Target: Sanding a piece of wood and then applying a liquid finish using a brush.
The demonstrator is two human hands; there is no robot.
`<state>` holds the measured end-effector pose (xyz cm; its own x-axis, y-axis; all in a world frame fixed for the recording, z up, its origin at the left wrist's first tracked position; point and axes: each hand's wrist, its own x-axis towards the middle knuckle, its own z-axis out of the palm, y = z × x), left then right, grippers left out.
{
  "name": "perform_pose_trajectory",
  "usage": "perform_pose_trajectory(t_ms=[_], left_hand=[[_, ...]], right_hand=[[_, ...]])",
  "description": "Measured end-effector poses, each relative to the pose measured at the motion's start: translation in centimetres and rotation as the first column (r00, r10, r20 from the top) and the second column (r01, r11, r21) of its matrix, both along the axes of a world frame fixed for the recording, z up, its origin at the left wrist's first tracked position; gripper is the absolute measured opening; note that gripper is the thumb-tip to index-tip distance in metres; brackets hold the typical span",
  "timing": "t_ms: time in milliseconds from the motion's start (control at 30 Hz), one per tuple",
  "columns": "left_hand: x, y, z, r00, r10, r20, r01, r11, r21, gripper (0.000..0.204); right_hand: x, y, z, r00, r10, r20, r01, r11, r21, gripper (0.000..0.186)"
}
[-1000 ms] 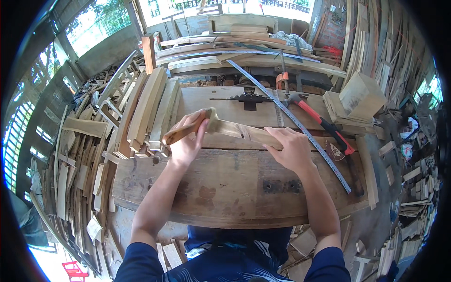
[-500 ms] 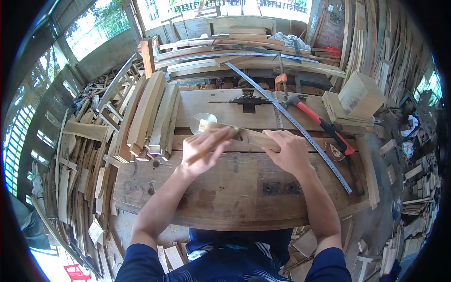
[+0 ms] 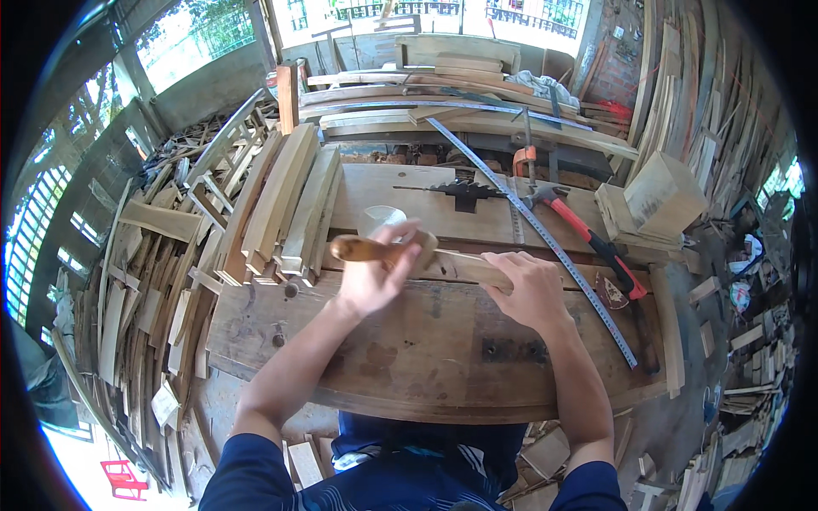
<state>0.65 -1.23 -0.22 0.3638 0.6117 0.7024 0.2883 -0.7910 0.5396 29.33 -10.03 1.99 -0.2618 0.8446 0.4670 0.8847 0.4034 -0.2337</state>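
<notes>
My left hand (image 3: 375, 277) is closed around a flat brush with a brown wooden handle (image 3: 368, 249). Its pale head touches or hovers just over the left end of a narrow wooden piece (image 3: 464, 266); blur hides which. On that piece's right part my right hand (image 3: 530, 285) is closed, thumb on the near side and fingers over the top. Behind my left hand is a clear plastic cup (image 3: 380, 218), partly hidden. Both hands are above the wooden workbench (image 3: 409, 358).
Stacked timber pieces (image 3: 277, 204) line the bench's left side. A circular saw blade (image 3: 464, 194) shows farther back. To the right are a metal ruler (image 3: 545, 238), a red-and-black-handled hammer (image 3: 592, 243), an orange clamp (image 3: 525, 157) and a wooden block (image 3: 665, 198).
My left hand has turned, so the brush handle now points left instead of down toward me. My right hand keeps its hold on the wooden piece. The whole view has shifted slightly.
</notes>
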Motion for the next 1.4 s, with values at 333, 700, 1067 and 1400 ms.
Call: perform_pose_trajectory(t_ms=[333,700,1067,1400], left_hand=[[-1.4,1.0,0.3,0.999,0.033,0.036,-0.028,0.991,-0.132,0.031],[-1.7,2.0,0.1,0.971,0.162,0.174,-0.141,0.982,-0.127,0.031],[-0.5,0.4,0.8,0.973,0.225,0.052,-0.216,0.967,-0.131,0.028],[1.5,-1.3,1.1,0.997,-0.055,-0.051,0.059,0.995,0.085,0.024]], right_hand=[[-0.2,-0.1,-0.4,0.997,-0.070,-0.038,0.071,0.997,0.030,0.045],[-0.7,-0.3,0.0,1.000,-0.001,-0.022,0.001,1.000,0.022,0.045],[-1.6,-0.1,-0.8,0.999,-0.003,-0.049,0.003,1.000,-0.005,0.044],[-1.3,-0.1,-1.1,0.997,-0.015,-0.071,0.011,0.998,-0.059,0.045]])
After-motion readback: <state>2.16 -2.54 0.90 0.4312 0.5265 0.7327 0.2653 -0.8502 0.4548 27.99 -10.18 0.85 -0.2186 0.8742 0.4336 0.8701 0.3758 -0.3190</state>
